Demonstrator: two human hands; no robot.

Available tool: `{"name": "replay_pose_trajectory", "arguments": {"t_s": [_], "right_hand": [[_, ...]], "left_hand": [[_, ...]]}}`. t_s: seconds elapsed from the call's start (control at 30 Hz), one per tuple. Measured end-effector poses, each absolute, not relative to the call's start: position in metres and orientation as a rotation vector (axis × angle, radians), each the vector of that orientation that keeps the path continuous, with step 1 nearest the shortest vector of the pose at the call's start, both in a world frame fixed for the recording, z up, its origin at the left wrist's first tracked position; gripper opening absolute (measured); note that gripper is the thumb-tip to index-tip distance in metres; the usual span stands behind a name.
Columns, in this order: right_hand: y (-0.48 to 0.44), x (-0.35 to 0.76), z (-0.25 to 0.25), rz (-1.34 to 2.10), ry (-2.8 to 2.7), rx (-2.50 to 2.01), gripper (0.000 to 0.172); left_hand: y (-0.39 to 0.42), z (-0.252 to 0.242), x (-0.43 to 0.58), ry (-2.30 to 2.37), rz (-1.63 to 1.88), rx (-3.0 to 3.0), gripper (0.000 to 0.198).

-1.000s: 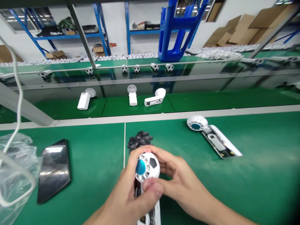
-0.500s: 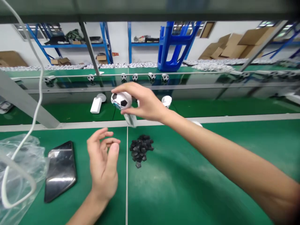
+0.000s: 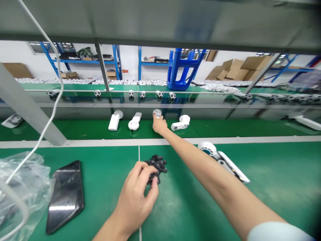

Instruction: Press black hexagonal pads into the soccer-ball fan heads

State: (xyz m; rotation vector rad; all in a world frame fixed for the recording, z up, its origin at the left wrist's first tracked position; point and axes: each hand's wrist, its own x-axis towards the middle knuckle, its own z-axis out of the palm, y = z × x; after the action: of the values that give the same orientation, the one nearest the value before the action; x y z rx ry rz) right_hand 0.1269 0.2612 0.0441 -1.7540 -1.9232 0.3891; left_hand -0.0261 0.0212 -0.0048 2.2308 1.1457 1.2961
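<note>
Bright even light, glare on the phone (image 3: 62,207), warped edges.

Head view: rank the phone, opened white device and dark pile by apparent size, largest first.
Phone and opened white device: similar, unsure, since the phone sits nearer the camera. Then the dark pile, smallest.

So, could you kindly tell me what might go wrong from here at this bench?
The outstretched right arm passes close to the opened white fan-shaped device with its exposed circuit board, and might knock it. The left hand, working at the heap of small black pieces, could scatter them across the green bench mat.
</note>
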Motion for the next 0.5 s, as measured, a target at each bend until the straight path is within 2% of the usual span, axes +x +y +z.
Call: {"name": "replay_pose_trajectory", "arguments": {"t_s": [0.1,0.27,0.33,0.37,0.43,0.5], "right_hand": [[0.247,0.154,0.055,0.642,-1.754,-1.741,0.042],[0.162,0.186,0.081,1.237,-1.621,-1.428,0.039],[0.115,0.194,0.092,1.487,-1.607,-1.275,0.04],[0.094,0.197,0.094,1.608,-1.608,-1.199,0.044],[0.062,0.202,0.09,1.769,-1.592,-1.026,0.062],[0.048,0.207,0.072,1.577,-1.684,-1.017,0.069]], "left_hand": [[0.023,-0.009,-0.026,1.215,1.283,2.252,0.025],[0.025,-0.01,-0.029,1.489,1.396,2.397,0.07],[0.024,-0.007,-0.031,1.556,1.402,2.401,0.078],[0.023,-0.005,-0.032,1.542,1.403,2.382,0.075],[0.02,0.0,-0.033,1.415,1.381,2.274,0.054],[0.017,0.004,-0.031,1.324,1.308,1.975,0.024]]}}
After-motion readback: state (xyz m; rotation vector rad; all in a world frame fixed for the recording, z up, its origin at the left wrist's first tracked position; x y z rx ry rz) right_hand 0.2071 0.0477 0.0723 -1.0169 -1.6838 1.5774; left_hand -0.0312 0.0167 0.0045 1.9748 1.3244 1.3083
